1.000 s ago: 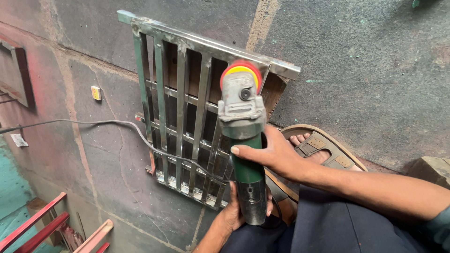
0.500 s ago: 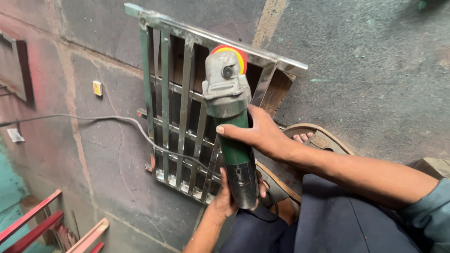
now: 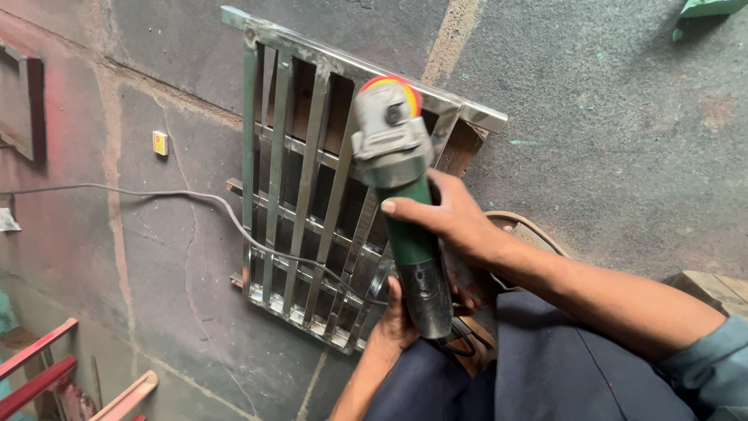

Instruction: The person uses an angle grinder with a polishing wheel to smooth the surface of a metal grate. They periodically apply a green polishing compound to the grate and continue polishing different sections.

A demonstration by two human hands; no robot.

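Grinder [image 3: 405, 226] is gripped by both hands, held above a steel grille [image 3: 312, 210] that lies flat on the concrete floor [image 3: 608, 140]. Right hand [image 3: 452, 222] is wrapped round the green body just behind the grey gear head, fingers [image 3: 405, 207] fully closed on it, thumb laid across the top. Left hand [image 3: 397, 320] is closed round the black rear end of the handle from below; only part of it is seen, the rest is hidden by the tool. The head is pointed away from the person, over the far right part of the grille near its top rail. A red-and-yellow disc [image 3: 401, 84] is seen at the head's far edge; whether it touches the metal cannot be told. Grille is made of a shiny frame with long parallel bars crossed by a few short ones, its near edge just beside the left hand. A grey cable [image 3: 156, 192] is run across the floor from the left, over the grille bars, toward the rear of the grinder. A small yellow block [image 3: 160, 143] is lying on the floor left of the grille, well apart. Red-painted bars [image 3: 35, 366] are seen at the bottom left corner. Dark blue trousers [image 3: 561, 366] are seen below the arms.
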